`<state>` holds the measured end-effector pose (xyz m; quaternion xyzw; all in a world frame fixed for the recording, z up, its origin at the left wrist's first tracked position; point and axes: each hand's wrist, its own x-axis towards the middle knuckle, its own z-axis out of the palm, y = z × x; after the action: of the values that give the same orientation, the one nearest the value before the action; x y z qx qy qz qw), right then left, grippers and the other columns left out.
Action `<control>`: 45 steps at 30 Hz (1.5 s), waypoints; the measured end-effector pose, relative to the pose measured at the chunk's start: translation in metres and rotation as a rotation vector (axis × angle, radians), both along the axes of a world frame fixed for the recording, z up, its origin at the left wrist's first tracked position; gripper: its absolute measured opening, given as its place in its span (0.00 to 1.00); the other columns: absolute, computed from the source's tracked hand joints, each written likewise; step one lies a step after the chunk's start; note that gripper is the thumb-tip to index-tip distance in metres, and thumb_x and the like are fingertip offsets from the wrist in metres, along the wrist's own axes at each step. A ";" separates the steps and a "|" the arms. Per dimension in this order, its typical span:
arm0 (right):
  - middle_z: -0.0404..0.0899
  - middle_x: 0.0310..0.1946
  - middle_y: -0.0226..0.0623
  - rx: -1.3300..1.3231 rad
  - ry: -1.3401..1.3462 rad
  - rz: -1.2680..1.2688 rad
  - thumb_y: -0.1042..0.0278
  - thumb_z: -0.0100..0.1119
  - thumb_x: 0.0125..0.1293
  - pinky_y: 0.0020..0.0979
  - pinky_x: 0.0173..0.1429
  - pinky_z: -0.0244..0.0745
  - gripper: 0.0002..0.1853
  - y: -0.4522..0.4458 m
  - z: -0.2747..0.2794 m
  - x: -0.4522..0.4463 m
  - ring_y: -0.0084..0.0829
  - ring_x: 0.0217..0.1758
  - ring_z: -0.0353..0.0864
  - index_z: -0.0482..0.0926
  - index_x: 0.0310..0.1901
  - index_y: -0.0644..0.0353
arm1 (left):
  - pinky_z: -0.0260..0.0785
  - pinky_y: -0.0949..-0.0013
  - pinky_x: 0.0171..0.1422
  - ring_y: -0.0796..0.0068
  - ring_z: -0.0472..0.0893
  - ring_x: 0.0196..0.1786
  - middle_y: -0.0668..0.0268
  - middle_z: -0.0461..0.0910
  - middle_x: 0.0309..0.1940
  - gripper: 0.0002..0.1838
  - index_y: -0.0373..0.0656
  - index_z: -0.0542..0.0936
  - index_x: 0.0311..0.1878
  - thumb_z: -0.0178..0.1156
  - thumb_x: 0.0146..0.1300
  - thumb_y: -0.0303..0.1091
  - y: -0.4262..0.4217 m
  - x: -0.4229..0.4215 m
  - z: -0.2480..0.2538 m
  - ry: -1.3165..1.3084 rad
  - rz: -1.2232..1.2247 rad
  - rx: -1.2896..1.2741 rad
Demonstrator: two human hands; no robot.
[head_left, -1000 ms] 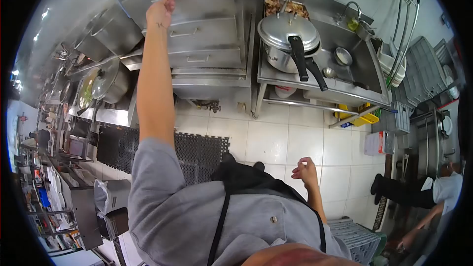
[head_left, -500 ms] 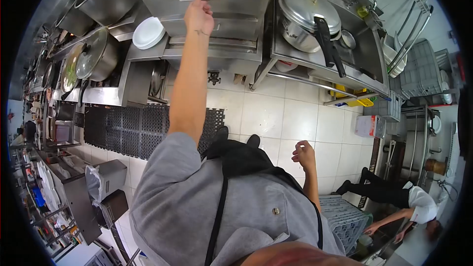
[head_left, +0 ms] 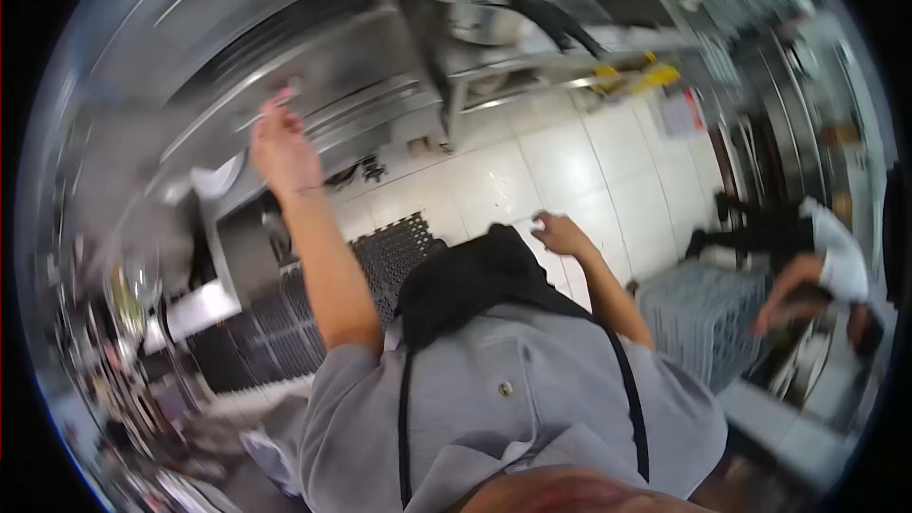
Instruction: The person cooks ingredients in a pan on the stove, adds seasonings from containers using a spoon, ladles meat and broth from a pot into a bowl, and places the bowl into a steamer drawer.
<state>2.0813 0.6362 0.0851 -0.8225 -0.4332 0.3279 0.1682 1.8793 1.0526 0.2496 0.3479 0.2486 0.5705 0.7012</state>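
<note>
My left hand point(head_left: 283, 147) is at the front of a steel drawer point(head_left: 332, 76), its fingers closed on the handle point(head_left: 290, 93); motion blurs the fingertips. A dark gap shows above the drawer front. White plates point(head_left: 218, 177) are beside that hand, to its left. Over the tiled floor, my right hand point(head_left: 562, 234) hangs in front of the black apron, holding nothing, with loosely bent fingers apart.
A lidded pressure cooker point(head_left: 489, 0) stands on the steel sink counter. Black matting point(head_left: 256, 342) covers part of the floor. A grey crate point(head_left: 703, 309) is at the right, near another person point(head_left: 836, 256) in a white top. Pans on the stove at left are blurred.
The view has turned and the counter sits higher in it. My left hand has closed on a handle, and the drawer stands out with a dark gap. My right hand stays free.
</note>
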 end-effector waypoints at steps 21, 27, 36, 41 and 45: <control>0.78 0.46 0.41 0.278 0.556 -0.764 0.52 0.58 0.64 0.29 0.30 0.75 0.23 0.067 0.040 0.614 0.33 0.32 0.76 0.77 0.56 0.56 | 0.75 0.57 0.42 0.61 0.83 0.38 0.57 0.84 0.39 0.22 0.40 0.81 0.48 0.51 0.70 0.50 -0.146 -0.098 -0.269 1.537 -0.103 -0.235; 0.73 0.27 0.34 0.102 0.683 -0.854 0.65 0.66 0.57 0.31 0.32 0.81 0.11 0.113 0.016 0.650 0.36 0.29 0.80 0.78 0.40 0.56 | 0.69 0.42 0.51 0.44 0.77 0.51 0.41 0.75 0.53 0.37 0.38 0.63 0.66 0.46 0.69 0.62 -0.454 -0.181 -0.314 1.053 -0.385 -1.582; 0.81 0.41 0.57 -0.033 -0.640 -0.679 0.39 0.55 0.62 0.44 0.55 0.73 0.37 0.077 0.064 0.578 0.49 0.51 0.80 0.80 0.46 0.76 | 0.74 0.42 0.51 0.43 0.77 0.55 0.42 0.69 0.62 0.38 0.49 0.58 0.72 0.45 0.67 0.65 -0.463 -0.217 -0.319 0.667 -0.147 -1.466; 0.81 0.36 0.54 -0.024 -0.250 -0.493 0.41 0.55 0.63 0.44 0.47 0.74 0.33 0.069 0.018 0.396 0.47 0.43 0.80 0.80 0.44 0.73 | 0.73 0.40 0.52 0.42 0.75 0.57 0.44 0.69 0.62 0.38 0.53 0.60 0.71 0.48 0.66 0.66 -0.445 -0.277 -0.317 0.525 -0.057 -1.340; 0.80 0.32 0.52 -0.001 0.044 -0.357 0.42 0.55 0.64 0.43 0.41 0.75 0.30 0.085 0.008 0.296 0.45 0.37 0.80 0.80 0.43 0.70 | 0.70 0.38 0.55 0.41 0.75 0.55 0.44 0.69 0.61 0.41 0.49 0.55 0.73 0.47 0.66 0.67 -0.474 -0.324 -0.343 0.567 -0.207 -1.432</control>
<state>2.3776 0.7214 0.0934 -0.8791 -0.2761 0.3109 0.2328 1.5553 0.5788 -0.0933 -0.0360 0.6928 0.0916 0.7144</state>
